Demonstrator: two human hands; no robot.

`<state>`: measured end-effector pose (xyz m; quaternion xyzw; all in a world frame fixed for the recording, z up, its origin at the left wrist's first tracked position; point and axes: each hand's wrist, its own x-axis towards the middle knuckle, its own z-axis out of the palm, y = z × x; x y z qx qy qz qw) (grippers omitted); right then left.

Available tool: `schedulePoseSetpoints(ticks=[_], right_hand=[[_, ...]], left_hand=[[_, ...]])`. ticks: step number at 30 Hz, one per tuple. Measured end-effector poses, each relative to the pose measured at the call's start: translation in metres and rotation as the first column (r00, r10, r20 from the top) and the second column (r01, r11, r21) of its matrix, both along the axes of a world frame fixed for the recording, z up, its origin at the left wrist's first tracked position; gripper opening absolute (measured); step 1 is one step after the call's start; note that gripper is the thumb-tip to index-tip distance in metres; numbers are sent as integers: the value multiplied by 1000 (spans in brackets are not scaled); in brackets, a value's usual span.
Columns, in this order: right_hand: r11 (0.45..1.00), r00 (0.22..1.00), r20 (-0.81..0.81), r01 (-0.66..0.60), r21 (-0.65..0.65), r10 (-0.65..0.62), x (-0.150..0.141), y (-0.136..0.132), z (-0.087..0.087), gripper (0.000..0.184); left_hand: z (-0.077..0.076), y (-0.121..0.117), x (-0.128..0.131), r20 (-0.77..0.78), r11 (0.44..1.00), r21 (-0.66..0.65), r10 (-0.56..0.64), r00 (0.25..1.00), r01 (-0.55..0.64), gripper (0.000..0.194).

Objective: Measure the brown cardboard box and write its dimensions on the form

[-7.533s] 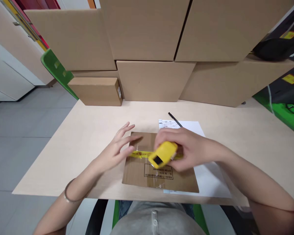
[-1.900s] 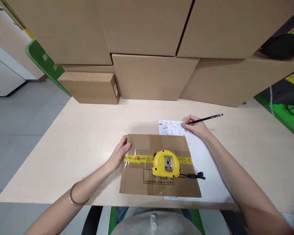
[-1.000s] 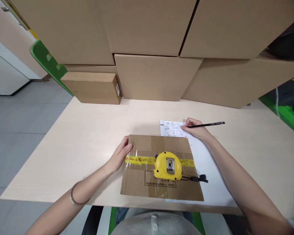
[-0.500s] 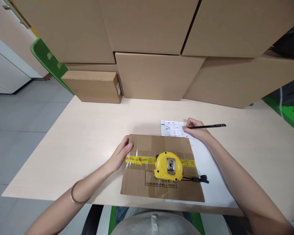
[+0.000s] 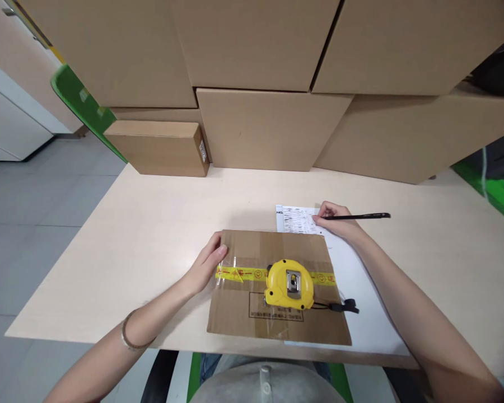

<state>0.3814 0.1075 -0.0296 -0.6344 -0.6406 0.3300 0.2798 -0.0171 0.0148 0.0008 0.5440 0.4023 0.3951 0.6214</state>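
Note:
A flat brown cardboard parcel with a yellow tape stripe lies on the table in front of me. A yellow tape measure rests on top of it, its black wrist strap trailing to the right. My left hand rests against the parcel's left edge, fingers curled loosely on it. My right hand is closed on a black pencil, with the tip on a white printed sheet that lies partly under the parcel.
The pale wooden table has its front edge just before my body. Large cardboard boxes are stacked along the back, and a smaller box sits at the back left. Grey floor lies to the left.
Earlier my right hand held the tape measure over the parcel; it now lies on the parcel and that hand holds the pencil. In the last second, only small shifts.

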Motion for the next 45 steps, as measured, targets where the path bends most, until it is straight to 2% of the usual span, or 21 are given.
schedulePoseSetpoints(ticks=[5, 8, 10, 12, 13, 15, 16, 17, 18, 19, 21, 22, 24, 26, 28, 31, 34, 37, 39, 41, 45], right_hand=[[993, 986, 161, -14, -115, 33, -3, -7, 21, 44], [976, 942, 325, -15, -216, 86, -5, -14, 37, 53], [972, 901, 422, -2, -235, 103, -9, -19, 46, 53], [978, 861, 502, 29, -207, 81, -16, -24, 57, 51], [983, 842, 537, 53, -173, 49, -21, -28, 64, 50], [992, 811, 583, 106, -61, -51, -33, -41, 82, 49], [995, 816, 572, 94, 20, -88, -40, -49, 91, 51], [993, 834, 543, 45, 105, -95, -49, -59, 101, 54], [978, 867, 496, -61, 201, -48, -58, -70, 110, 56], [940, 884, 464, -201, 277, 53, -67, -81, 118, 59], [823, 842, 473, -449, 349, 258, -85, -101, 128, 66], [780, 803, 494, -529, 335, 333, -92, -109, 130, 67], [748, 753, 503, -604, 275, 424, -102, -119, 133, 60], [747, 743, 444, -630, 211, 501, -106, -126, 135, 54], [752, 746, 332, -644, 140, 577, -108, -129, 138, 55], [764, 756, 189, -644, 44, 627, -118, -128, 147, 49], [755, 757, 200, -648, 100, 622, -143, -117, 154, 45], [698, 723, 268, -688, 199, 637, -174, -102, 153, 50], [673, 691, 294, -719, 177, 661, -189, -96, 150, 50], [672, 676, 307, -728, 136, 671, -196, -95, 147, 50], [725, 722, 274, -680, 108, 636, -184, -100, 147, 50]], left_hand=[[-4, 0, -1, -19, 1000, 4, 24, 1000, -24, 48], [-4, -2, -2, -26, 998, 19, 61, 998, -60, 56], [-2, -4, -1, -10, 994, 66, 87, 996, -87, 64], [2, -5, -1, -3, 984, 145, 101, 995, -99, 61], [5, -5, -1, -13, 977, 190, 99, 995, -94, 54], [10, -5, -1, -59, 963, 262, 90, 994, -71, 35], [12, -5, -1, -84, 959, 279, 86, 993, -59, 31], [14, -4, -1, -104, 958, 284, 83, 991, -50, 29], [15, -4, -1, -116, 959, 278, 84, 990, -48, 29], [15, -3, -1, -123, 962, 266, 88, 989, -52, 30], [14, -3, -2, -113, 968, 243, 91, 989, -62, 35], [12, -2, -2, -93, 971, 230, 87, 992, -64, 40], [8, -2, -3, -37, 977, 204, 70, 997, -61, 53], [6, -1, -4, 9, 983, 174, 51, 999, -51, 62], [6, -1, -4, 37, 989, 137, 42, 998, -47, 66], [8, -1, -4, 58, 994, 98, 45, 997, -50, 70], [10, -2, -2, 84, 995, 70, 61, 995, -67, 73], [10, -2, 0, 127, 997, -4, 76, 989, -76, 77], [10, -1, -1, 142, 997, -31, 68, 987, -65, 82], [9, 1, -4, 123, 999, 11, 50, 991, -52, 80], [11, 6, -12, -35, 970, 242, -9, 999, 17, 45]])
